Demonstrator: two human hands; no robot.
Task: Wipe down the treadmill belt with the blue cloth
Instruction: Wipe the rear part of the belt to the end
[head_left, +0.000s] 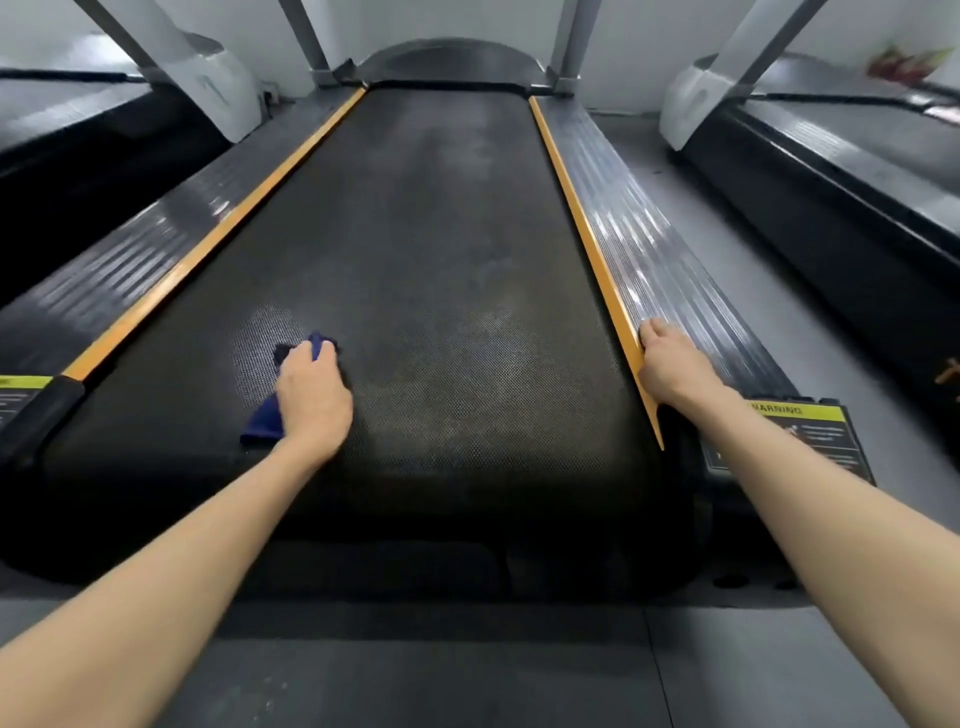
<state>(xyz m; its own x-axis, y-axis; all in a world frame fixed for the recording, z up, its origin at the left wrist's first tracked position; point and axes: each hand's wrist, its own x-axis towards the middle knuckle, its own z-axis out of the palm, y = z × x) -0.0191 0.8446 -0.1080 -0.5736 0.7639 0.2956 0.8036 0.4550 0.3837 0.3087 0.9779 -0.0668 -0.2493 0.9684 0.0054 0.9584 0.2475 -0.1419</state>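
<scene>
My left hand (311, 400) grips the blue cloth (262, 422), pressed on the treadmill belt (447, 234) near-left; cloth sticks out past fingertips and beside wrist. Right hand (670, 366) curls over the orange trim (571, 208)

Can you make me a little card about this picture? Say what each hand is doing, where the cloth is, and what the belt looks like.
left hand: grips the blue cloth, pressing it on the belt
blue cloth: bunched up, near end of the belt, left of middle
treadmill belt: black, dotted, with pale smudgy patches
right hand: rests on the orange strip beside the right side rail; fingers hard to see
warning label: yellow, on the rail's near end
</scene>
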